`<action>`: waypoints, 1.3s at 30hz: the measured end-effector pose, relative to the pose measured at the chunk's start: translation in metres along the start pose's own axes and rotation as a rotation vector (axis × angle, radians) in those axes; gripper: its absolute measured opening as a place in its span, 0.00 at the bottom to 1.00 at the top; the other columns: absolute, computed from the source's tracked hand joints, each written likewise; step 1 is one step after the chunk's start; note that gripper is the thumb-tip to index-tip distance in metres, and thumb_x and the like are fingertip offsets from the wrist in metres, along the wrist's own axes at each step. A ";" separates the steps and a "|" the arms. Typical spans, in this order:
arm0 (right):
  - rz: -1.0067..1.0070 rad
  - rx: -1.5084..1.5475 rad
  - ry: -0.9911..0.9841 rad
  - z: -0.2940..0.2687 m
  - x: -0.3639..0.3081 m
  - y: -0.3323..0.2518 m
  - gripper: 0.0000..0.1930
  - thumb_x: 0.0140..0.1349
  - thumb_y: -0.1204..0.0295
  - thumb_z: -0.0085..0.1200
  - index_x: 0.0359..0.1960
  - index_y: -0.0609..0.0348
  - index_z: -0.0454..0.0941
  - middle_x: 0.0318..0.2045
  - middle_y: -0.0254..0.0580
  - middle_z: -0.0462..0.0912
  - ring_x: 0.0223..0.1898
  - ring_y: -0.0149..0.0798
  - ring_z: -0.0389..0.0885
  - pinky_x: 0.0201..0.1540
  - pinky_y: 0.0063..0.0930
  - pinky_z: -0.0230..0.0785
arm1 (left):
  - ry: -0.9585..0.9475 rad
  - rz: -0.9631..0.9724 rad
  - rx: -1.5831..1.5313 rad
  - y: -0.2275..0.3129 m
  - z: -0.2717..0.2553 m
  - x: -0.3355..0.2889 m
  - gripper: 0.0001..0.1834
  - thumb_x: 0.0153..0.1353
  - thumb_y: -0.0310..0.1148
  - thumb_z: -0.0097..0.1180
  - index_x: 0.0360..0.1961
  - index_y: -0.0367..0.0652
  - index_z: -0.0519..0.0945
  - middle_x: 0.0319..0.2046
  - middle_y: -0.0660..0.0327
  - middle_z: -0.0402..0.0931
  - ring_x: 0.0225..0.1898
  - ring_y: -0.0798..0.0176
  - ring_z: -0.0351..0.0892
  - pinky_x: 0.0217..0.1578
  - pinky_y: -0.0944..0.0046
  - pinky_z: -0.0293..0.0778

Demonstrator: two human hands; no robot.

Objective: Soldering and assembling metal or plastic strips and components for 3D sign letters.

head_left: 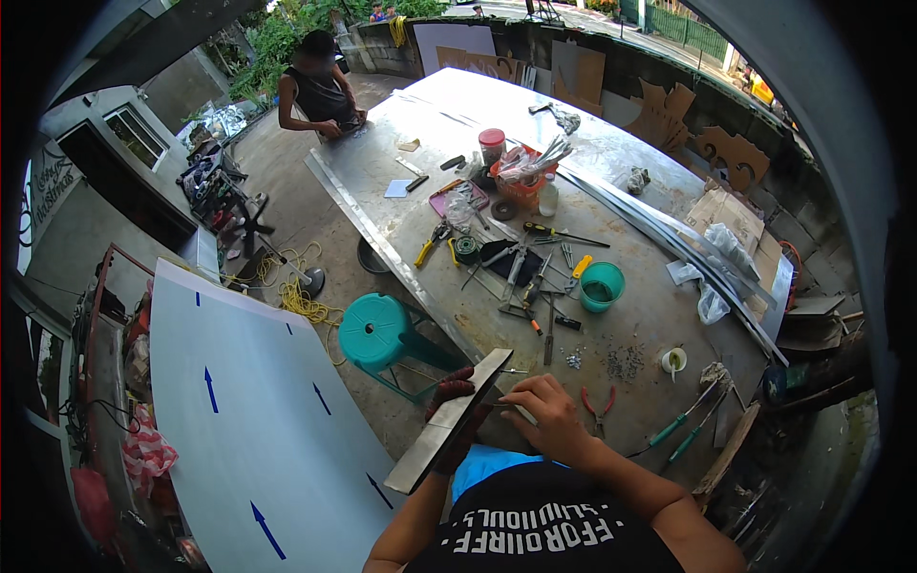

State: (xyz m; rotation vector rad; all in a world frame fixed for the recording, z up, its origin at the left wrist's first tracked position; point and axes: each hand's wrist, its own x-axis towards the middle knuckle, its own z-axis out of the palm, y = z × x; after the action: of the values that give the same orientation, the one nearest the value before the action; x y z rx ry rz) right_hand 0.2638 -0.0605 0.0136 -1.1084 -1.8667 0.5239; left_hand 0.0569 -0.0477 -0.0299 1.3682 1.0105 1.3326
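My left hand (455, 385), in a dark red and black work glove, grips a flat, narrow metal piece (444, 425) with a dark edge, tilted above the table's front edge. Part of that hand is hidden behind the metal. My bare right hand (551, 417) is beside the piece's right side, thumb and fingers pinched together; what they hold, if anything, is too small to make out. Red-handled pliers (599, 411) lie open on the table to the right of my right hand. Small grey bits (626, 363) are scattered beyond it.
On the metal-topped table (449, 325) are a green bucket (602, 286), a red basket (522, 191), several hand tools and long metal strips (659, 229). A teal stool (373, 331) stands left, by a white sheet with blue arrows (248, 401). Another person (320, 91) works at the far left.
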 end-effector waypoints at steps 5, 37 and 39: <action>-0.012 0.033 -0.033 0.009 0.003 0.001 0.12 0.56 0.74 0.69 0.41 0.57 0.84 0.40 0.42 0.81 0.44 0.46 0.79 0.49 0.38 0.75 | -0.017 0.081 0.069 -0.008 0.005 -0.001 0.25 0.54 0.20 0.74 0.50 0.43 0.76 0.59 0.50 0.74 0.63 0.55 0.75 0.61 0.57 0.74; 0.166 0.021 -0.193 -0.002 -0.009 0.003 0.06 0.54 0.74 0.70 0.30 0.51 0.84 0.32 0.29 0.84 0.41 0.36 0.78 0.49 0.33 0.57 | -0.184 0.177 0.166 -0.008 0.000 -0.001 0.27 0.47 0.20 0.76 0.48 0.44 0.79 0.61 0.49 0.77 0.64 0.53 0.77 0.61 0.58 0.73; 0.168 0.022 -0.195 -0.002 -0.009 0.002 0.06 0.54 0.74 0.70 0.30 0.51 0.84 0.32 0.29 0.84 0.41 0.36 0.78 0.49 0.33 0.57 | -0.187 0.176 0.152 -0.008 0.000 -0.001 0.27 0.47 0.20 0.76 0.49 0.44 0.80 0.61 0.50 0.77 0.64 0.53 0.76 0.61 0.58 0.73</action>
State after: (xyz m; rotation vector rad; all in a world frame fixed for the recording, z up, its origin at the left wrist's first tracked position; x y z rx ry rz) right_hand 0.2685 -0.0673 0.0096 -1.2434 -1.9378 0.7709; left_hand 0.0572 -0.0473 -0.0379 1.6967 0.8954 1.2462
